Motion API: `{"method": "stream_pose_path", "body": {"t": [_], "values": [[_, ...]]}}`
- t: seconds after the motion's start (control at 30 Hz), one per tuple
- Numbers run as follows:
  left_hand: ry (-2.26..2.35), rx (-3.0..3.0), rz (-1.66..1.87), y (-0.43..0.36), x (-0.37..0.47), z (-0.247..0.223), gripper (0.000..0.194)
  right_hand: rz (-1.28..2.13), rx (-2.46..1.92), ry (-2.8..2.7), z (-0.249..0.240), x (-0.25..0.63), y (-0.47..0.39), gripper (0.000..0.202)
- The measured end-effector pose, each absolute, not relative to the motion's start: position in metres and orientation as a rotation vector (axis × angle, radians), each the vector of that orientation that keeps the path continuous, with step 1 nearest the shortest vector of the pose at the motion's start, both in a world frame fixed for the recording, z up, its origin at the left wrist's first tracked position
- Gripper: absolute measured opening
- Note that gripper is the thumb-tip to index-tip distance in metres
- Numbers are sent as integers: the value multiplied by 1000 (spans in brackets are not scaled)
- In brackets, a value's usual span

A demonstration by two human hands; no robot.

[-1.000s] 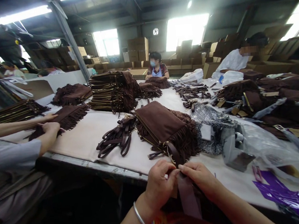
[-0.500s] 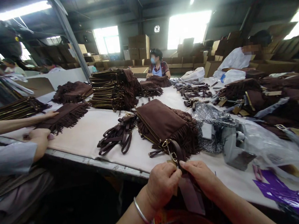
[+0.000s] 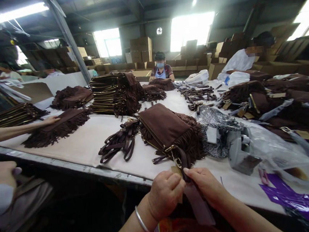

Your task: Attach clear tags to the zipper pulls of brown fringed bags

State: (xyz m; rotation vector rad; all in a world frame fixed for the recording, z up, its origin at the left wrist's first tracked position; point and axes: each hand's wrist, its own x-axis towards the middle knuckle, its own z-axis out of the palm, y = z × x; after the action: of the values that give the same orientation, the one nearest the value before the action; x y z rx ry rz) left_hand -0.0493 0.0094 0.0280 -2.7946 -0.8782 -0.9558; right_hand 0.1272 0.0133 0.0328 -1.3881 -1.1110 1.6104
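In front of me on the table lies a brown fringed bag [image 3: 162, 124] with a gold zipper, resting on more fringed pieces. Its brown wrist strap [image 3: 184, 158] hangs from a gold clasp [image 3: 178, 162] toward me. My right hand [image 3: 206, 184] pinches this strap between thumb and fingers. Beside it, my left hand [image 3: 165, 191] is closed on a tan hang tag [image 3: 176, 170], whose edges show above and below the fingers. A translucent plastic strip [image 3: 200, 206] dangles below my hands. Left of the bag sits a bundle of brown straps [image 3: 120, 141].
Stacked zippered bags [image 3: 107, 95] stand behind. To the right are a tape dispenser [image 3: 241, 153], clear plastic [image 3: 272, 148], purple film [image 3: 296, 197] and a heap of tagged bags [image 3: 292, 102]. A co-worker's hand [image 3: 51, 120] rests on a fringed piece [image 3: 58, 127] at left. Other people work farther back.
My hands keep their grip on tag and strap, nearly unmoved. The left co-worker's nearer hand has drawn back off the table edge, and their fringed piece lies more spread out. My view shifts slightly.
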Motion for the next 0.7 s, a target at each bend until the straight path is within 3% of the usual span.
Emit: {"method": "stream_pose_path", "body": {"t": [0.17, 0.33, 0.47, 0.7], "values": [[-1043, -2861, -1147, 5, -40, 30, 19, 1171, -1536, -1495, 29, 127, 17, 48], [-1524, -2857, -1505, 4, -39, 36, 17, 833, -1574, -1698, 23, 130, 10, 40], [-1502, -2883, -1581, 5, -43, 35, 13, 984, -1566, -1587, 24, 139, 11, 41], [-1516, -2857, -1649, -1, -45, 17, 10, 1559, -1216, -1004, 22, 149, 14, 33]]}}
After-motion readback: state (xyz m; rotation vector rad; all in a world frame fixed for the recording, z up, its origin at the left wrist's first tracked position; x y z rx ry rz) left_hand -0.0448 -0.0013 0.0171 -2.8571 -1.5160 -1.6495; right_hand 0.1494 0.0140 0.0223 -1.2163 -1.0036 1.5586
